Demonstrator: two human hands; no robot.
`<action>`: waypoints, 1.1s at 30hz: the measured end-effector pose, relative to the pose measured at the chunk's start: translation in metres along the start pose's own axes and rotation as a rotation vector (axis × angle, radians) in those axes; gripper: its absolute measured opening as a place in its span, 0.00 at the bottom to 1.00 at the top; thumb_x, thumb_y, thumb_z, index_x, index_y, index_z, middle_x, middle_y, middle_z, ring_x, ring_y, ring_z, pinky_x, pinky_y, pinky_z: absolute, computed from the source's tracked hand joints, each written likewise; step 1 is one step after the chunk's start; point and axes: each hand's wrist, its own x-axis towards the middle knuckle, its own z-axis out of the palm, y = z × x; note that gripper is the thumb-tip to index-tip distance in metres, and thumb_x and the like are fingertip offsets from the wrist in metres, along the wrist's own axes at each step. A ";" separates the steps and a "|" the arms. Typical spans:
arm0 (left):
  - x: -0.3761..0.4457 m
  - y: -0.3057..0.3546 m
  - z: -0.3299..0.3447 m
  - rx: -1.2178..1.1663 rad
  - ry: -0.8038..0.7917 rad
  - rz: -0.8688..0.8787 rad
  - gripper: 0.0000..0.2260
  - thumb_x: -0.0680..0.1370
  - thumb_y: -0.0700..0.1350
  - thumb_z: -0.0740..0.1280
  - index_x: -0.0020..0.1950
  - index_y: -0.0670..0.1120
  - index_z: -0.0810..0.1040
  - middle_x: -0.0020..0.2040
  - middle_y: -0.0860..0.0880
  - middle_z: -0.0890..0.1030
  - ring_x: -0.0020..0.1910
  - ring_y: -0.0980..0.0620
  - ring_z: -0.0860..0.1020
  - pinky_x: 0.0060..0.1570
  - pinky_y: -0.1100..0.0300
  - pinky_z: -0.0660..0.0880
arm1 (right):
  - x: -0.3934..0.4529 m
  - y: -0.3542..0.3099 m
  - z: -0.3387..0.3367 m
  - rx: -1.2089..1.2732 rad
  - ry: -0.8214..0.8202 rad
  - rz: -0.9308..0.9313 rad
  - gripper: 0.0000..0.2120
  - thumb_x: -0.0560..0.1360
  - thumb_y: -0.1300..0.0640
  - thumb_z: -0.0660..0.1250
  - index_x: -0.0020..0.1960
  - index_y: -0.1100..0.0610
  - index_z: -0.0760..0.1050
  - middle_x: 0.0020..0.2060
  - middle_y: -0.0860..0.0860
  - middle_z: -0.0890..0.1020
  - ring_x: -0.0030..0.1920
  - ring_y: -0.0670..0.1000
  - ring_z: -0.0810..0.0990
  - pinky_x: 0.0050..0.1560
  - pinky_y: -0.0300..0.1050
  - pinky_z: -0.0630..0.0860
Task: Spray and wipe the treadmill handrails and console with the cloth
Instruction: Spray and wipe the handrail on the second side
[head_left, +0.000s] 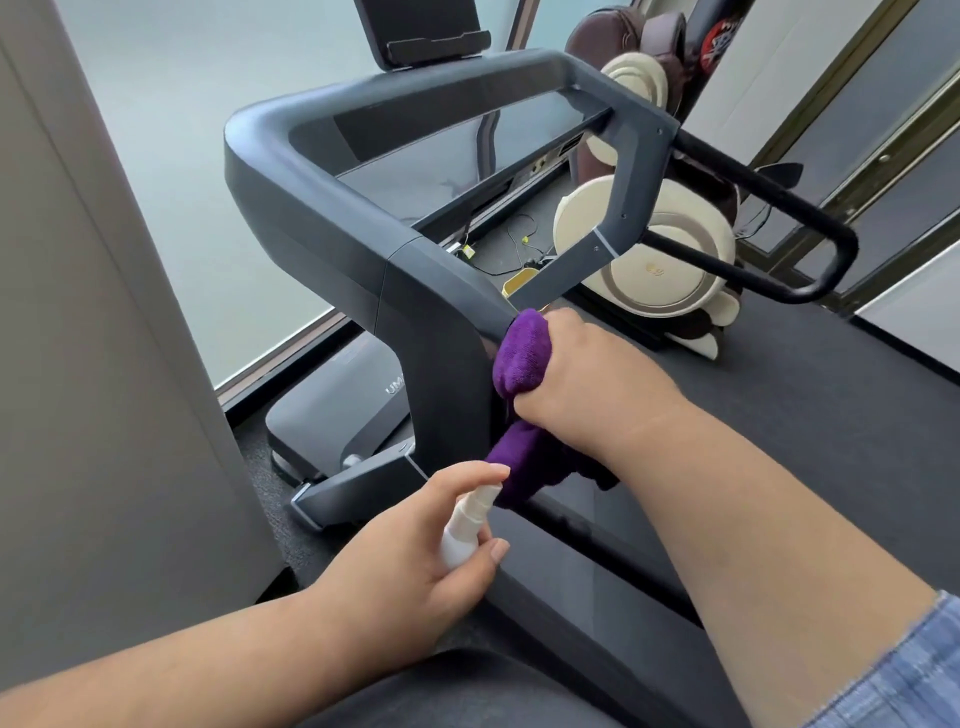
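Note:
A dark grey treadmill frame fills the view, its left upright (436, 332) curving down from the console bar (415, 98). My right hand (587, 384) presses a purple cloth (519, 358) against the inner side of that upright; the cloth's loose end hangs below the hand. Lower down, my left hand (410, 577) holds a small white spray bottle (465, 530), index finger on its top, nozzle toward the cloth and upright. The black right handrail (779, 208) loops out at the far right. A tablet holder (431, 36) stands above the console.
A grey wall panel (104, 364) stands close on the left. A brown and cream massage chair (649, 260) sits behind the treadmill, with cables and a yellow object (519, 283) on the floor. The treadmill belt (779, 415) stretches to the right. Glass walls surround.

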 end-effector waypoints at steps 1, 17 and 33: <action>0.001 0.001 0.001 -0.002 0.000 0.006 0.22 0.75 0.58 0.65 0.67 0.70 0.64 0.42 0.58 0.79 0.38 0.54 0.78 0.41 0.66 0.72 | -0.005 0.008 -0.001 0.013 -0.014 0.008 0.19 0.63 0.45 0.68 0.49 0.49 0.66 0.42 0.48 0.77 0.43 0.56 0.78 0.41 0.49 0.74; 0.005 -0.002 0.002 0.017 0.014 0.014 0.22 0.76 0.57 0.66 0.67 0.70 0.64 0.42 0.57 0.79 0.41 0.52 0.79 0.44 0.65 0.73 | 0.016 -0.015 0.002 -0.041 0.017 -0.025 0.24 0.64 0.45 0.71 0.51 0.54 0.63 0.47 0.52 0.76 0.48 0.59 0.77 0.48 0.51 0.76; -0.004 0.009 0.013 0.109 0.074 0.038 0.22 0.76 0.57 0.66 0.68 0.70 0.63 0.45 0.58 0.80 0.40 0.54 0.79 0.42 0.68 0.72 | -0.038 0.062 -0.009 0.028 -0.071 0.056 0.24 0.62 0.42 0.69 0.54 0.46 0.66 0.37 0.44 0.77 0.38 0.49 0.76 0.37 0.47 0.70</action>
